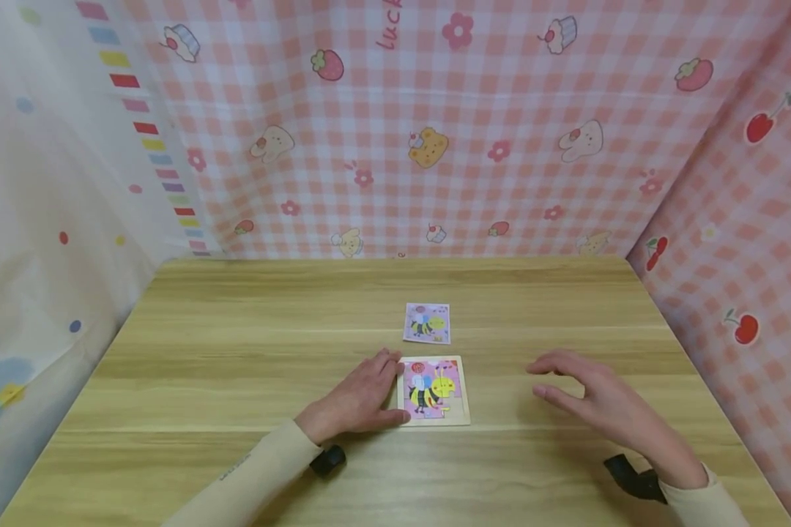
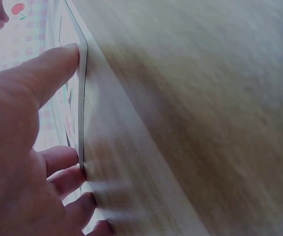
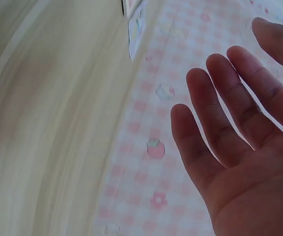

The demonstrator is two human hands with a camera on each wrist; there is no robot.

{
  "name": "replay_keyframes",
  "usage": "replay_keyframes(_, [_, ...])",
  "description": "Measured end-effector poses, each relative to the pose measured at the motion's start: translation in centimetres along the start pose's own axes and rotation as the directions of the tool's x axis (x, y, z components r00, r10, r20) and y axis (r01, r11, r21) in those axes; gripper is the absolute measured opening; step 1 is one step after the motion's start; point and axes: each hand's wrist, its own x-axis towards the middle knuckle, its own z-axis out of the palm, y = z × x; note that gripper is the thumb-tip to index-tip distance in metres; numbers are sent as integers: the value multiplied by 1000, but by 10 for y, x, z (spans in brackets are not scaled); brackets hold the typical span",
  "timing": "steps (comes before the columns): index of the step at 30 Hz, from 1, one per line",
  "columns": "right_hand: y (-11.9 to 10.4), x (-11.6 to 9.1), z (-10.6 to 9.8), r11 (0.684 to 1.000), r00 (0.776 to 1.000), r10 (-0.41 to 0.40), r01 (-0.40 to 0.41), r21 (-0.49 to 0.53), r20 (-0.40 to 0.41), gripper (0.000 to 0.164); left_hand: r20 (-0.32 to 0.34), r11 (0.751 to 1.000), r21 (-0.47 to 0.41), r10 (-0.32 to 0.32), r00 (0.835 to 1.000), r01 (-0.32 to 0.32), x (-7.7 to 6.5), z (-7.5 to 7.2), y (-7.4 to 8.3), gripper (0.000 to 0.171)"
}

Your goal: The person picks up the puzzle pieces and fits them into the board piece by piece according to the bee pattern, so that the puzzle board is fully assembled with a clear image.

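A small square wooden jigsaw puzzle [image 1: 433, 391] with a bee picture lies flat on the table; bare wood shows at its lower right corner. My left hand [image 1: 362, 395] holds the frame along its left side, thumb at the near corner and fingers at the far corner. In the left wrist view the thumb [image 2: 58, 66] presses on the pale frame edge [image 2: 84, 98], and the other fingers bend against it. My right hand [image 1: 600, 399] hovers to the right of the puzzle, fingers relaxed and apart from the thumb, holding nothing.
Just beyond the puzzle lies a square card [image 1: 427, 323] with the same bee picture. The wooden table [image 1: 270, 329] meets a pink checked curtain [image 1: 395, 146] at its back edge. More curtains hang at the left and right sides.
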Motion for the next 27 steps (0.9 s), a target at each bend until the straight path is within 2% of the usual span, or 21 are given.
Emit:
replay_keyframes(10, [18, -29, -24, 998, 995, 43, -46, -30, -91, 34, -17, 1000, 9, 11, 1000, -11, 0, 1, 0, 77])
replay_keyframes(14, [26, -42, -31, 998, 994, 58, -57, 15, -92, 39, -22, 1000, 7, 12, 1000, -12, 0, 1, 0, 77])
replay_keyframes(18, [34, -55, -40, 992, 990, 118, -114, 49, -78, 37, -22, 1000, 6, 13, 1000, -13, -1, 2, 0, 77])
replay_keyframes(21, [40, -65, -45, 988, 986, 149, -146, 52, -75, 34, -19, 1000, 6, 12, 1000, -12, 0, 2, 0, 77])
replay_keyframes(27, [56, -88, -50, 986, 982, 163, -159, 54, -93, 31, -11, 1000, 2, 8, 1000, -8, 0, 2, 0, 77])
